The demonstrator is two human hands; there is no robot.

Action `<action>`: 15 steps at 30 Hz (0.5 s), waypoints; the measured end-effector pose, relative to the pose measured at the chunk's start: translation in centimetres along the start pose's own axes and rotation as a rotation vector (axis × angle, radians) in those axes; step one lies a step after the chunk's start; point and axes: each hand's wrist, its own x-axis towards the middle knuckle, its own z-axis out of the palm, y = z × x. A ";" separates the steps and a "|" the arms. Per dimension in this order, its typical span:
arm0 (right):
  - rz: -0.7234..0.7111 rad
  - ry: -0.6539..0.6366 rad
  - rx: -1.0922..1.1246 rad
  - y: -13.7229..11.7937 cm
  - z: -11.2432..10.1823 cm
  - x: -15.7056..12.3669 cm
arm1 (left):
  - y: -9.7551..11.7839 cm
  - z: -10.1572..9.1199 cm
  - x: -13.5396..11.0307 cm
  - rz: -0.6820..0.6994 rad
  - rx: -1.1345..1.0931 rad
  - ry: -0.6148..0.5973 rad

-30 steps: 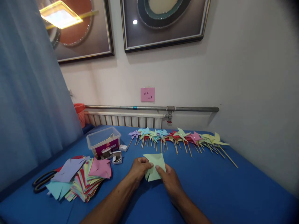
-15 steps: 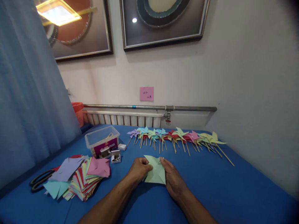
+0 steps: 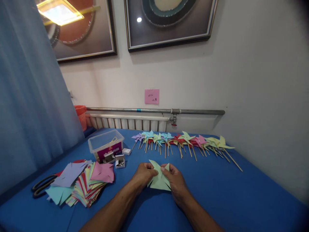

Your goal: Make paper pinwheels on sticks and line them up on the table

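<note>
A pale green cut paper square (image 3: 159,182) lies on the blue table (image 3: 217,193) in front of me. My left hand (image 3: 143,174) pinches its left side near the centre. My right hand (image 3: 175,182) pinches a corner flap folded in toward the centre. Both hands rest on the paper with fingers closed.
A row of finished paper pinwheels on sticks (image 3: 183,141) lies at the back. A stack of coloured cut papers (image 3: 84,183) sits at left, with black scissors (image 3: 40,187) beside it. A clear plastic box (image 3: 106,146) and small open boxes of pins (image 3: 120,161) stand nearby.
My right hand has folded another corner of the green paper inward, and its fingers moved left toward the centre beside my left hand.
</note>
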 end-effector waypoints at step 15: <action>-0.137 0.062 -0.262 0.3 -0.1 0.0 | 0.1 0.2 -0.2 0.002 -0.038 0.003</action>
